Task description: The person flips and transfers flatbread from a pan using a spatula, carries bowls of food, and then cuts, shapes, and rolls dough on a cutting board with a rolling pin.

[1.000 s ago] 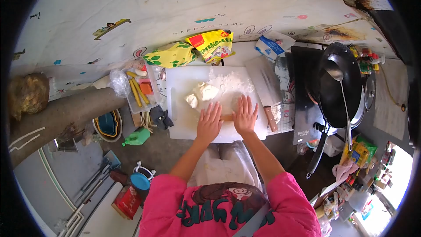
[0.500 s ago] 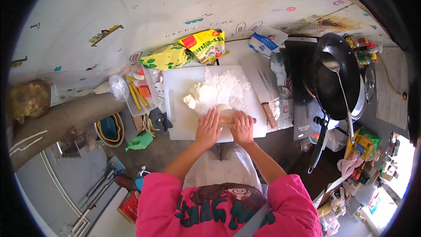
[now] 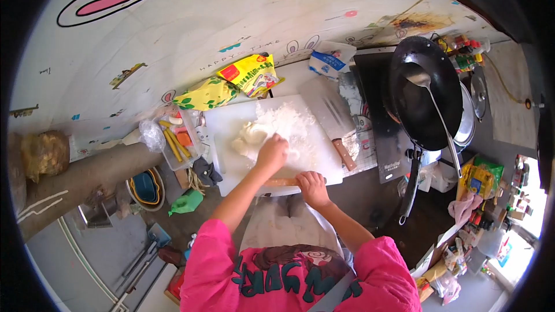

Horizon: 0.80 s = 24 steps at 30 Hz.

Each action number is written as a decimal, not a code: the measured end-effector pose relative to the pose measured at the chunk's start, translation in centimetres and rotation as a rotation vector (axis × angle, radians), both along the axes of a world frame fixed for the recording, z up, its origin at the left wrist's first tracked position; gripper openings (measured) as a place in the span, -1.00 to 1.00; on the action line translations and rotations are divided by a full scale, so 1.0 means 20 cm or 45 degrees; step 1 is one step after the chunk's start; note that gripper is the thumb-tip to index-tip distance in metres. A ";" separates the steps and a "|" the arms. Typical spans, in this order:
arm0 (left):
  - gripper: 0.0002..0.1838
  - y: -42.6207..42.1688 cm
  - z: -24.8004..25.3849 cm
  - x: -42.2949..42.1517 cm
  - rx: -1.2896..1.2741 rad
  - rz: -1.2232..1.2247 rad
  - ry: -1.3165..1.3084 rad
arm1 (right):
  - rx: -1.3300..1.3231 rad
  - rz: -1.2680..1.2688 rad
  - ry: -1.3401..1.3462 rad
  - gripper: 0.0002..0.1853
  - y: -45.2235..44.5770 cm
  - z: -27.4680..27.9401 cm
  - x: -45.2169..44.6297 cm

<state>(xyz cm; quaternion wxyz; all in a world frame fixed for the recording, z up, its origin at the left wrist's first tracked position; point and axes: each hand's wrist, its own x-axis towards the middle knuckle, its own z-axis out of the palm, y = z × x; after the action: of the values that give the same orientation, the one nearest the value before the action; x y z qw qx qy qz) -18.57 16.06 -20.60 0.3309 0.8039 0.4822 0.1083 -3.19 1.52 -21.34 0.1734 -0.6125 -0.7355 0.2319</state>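
Note:
My left hand (image 3: 273, 151) is closed at the middle of the white cutting board (image 3: 222, 163), its fingers pinched at a small flat piece of dough (image 3: 293, 153) that they partly cover. My right hand (image 3: 313, 188) wraps the right part of a wooden rolling pin (image 3: 280, 182), which lies across the board's near edge. Just beyond my left hand sit lumps of pale dough (image 3: 252, 133). Loose white flour (image 3: 286, 117) is spread over the far part of the board.
A cleaver (image 3: 328, 110) with a wooden handle lies along the board's right side. Farther right, a black wok (image 3: 425, 115) holding a metal ladle (image 3: 436, 104) stands on the cooktop. Yellow bags (image 3: 250, 75) lie behind the board, and a clear plastic container (image 3: 184, 159) stands left.
My left hand has left the rolling pin and moved forward to the dough, its fingers closing. My right hand has drawn the pin back toward my body.

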 end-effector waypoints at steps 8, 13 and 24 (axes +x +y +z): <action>-0.78 0.44 -0.08 0.13 0.572 0.069 -0.034 | -0.108 0.034 0.051 -0.74 0.05 0.01 0.02; -0.89 0.20 -0.25 0.15 0.359 -0.059 0.007 | -0.132 -0.013 0.058 -0.73 0.06 0.03 0.03; -0.76 -0.36 -0.08 -0.02 -0.281 -0.050 -0.378 | -0.057 0.187 -0.005 -0.79 -0.07 0.04 0.06</action>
<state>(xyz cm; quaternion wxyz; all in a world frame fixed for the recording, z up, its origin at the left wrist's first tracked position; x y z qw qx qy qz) -19.01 8.82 -22.20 0.4867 0.7470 0.4214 0.1657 -2.09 0.03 -20.52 0.1406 -0.5612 -0.7734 0.2591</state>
